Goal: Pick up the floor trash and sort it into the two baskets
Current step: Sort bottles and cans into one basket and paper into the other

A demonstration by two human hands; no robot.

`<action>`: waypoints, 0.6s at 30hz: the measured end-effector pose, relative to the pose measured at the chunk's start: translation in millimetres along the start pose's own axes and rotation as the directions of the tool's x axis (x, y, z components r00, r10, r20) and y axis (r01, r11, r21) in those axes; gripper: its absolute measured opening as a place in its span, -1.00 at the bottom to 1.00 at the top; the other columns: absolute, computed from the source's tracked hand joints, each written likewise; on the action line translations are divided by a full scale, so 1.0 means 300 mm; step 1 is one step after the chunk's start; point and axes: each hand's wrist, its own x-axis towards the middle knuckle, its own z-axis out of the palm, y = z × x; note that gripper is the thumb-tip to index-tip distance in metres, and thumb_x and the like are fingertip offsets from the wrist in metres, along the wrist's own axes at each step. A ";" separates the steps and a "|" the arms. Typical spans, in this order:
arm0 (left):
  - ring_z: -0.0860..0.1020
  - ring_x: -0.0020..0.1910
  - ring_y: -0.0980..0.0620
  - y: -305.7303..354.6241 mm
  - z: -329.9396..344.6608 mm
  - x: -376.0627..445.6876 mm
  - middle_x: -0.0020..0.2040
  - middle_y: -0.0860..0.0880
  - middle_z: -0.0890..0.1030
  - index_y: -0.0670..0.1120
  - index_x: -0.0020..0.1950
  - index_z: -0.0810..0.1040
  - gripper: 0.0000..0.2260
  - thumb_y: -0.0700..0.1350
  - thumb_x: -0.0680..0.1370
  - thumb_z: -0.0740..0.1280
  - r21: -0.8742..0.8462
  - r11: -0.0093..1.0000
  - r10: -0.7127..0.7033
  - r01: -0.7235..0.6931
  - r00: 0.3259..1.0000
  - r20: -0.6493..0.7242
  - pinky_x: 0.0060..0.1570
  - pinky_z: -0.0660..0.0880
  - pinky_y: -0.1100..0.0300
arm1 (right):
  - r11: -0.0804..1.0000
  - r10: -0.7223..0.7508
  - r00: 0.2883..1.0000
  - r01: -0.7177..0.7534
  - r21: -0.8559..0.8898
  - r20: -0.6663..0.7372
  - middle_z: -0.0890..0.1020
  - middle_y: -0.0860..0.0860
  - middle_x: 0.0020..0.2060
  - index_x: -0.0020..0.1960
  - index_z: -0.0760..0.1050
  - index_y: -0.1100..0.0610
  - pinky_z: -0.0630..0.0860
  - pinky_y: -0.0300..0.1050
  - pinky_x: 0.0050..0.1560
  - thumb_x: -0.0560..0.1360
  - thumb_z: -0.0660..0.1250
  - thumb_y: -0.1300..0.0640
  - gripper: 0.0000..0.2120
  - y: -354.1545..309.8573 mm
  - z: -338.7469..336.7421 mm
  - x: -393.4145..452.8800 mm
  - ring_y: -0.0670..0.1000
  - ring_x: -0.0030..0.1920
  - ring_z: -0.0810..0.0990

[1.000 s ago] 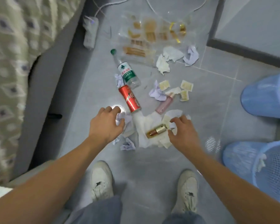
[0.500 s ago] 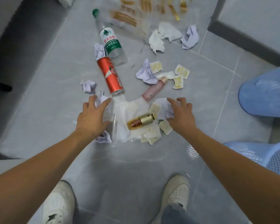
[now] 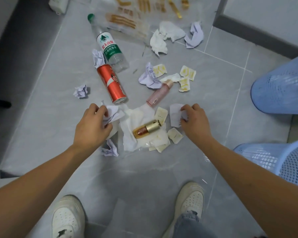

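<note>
Single head view, steep downward, close over floor (image 3: 144, 177).

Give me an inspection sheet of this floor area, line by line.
Surface: grey tiled floor, littered.
Job's things: red can, water bottle, pink bottle and gold bottle lying down; crumpled papers, tissues, small packets scattered; two blue baskets at right.
Clutter: clear plastic packaging at top.
Grippers: left hand grips crumpled paper; right hand pinches a paper scrap.
Cables: power strip top left; cable not seen.
Surroundings: dark furniture base at left, white shoes below.
</note>
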 end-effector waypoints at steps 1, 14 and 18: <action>0.43 -0.10 -0.05 0.029 -0.033 -0.008 -0.01 -0.02 0.40 -0.06 0.06 0.43 -0.76 -0.09 0.49 0.43 -0.005 1.000 0.015 -0.015 1.000 -0.010 -0.31 0.45 0.06 | 0.999 0.018 1.000 -0.018 0.030 -0.019 0.45 0.11 -0.07 0.14 0.53 0.14 0.48 0.04 -0.23 0.42 0.37 0.26 -0.70 -0.007 -0.028 -0.012 0.22 -0.09 0.46; 0.43 -0.08 -0.02 0.826 -0.373 -0.028 0.03 0.03 0.42 -0.03 0.05 0.43 -0.76 -0.14 0.46 0.41 -0.069 0.931 0.362 -0.359 0.931 0.036 -0.27 0.35 0.11 | 0.909 0.309 0.915 -0.203 0.365 -0.261 0.45 0.04 -0.01 0.15 0.50 0.05 0.48 0.01 -0.10 0.43 0.41 0.25 -0.68 0.066 -0.608 -0.348 0.14 -0.05 0.51; 0.43 -0.08 -0.06 1.152 -0.330 -0.099 -0.01 0.00 0.42 -0.05 0.02 0.43 -0.77 -0.16 0.43 0.40 -0.120 0.864 0.499 -0.489 0.864 0.067 -0.24 0.37 0.07 | 0.840 0.475 0.833 -0.333 0.429 -0.284 0.49 0.01 0.06 0.19 0.51 0.00 0.50 -0.08 -0.04 0.46 0.43 0.22 -0.67 0.248 -0.759 -0.542 0.05 -0.04 0.52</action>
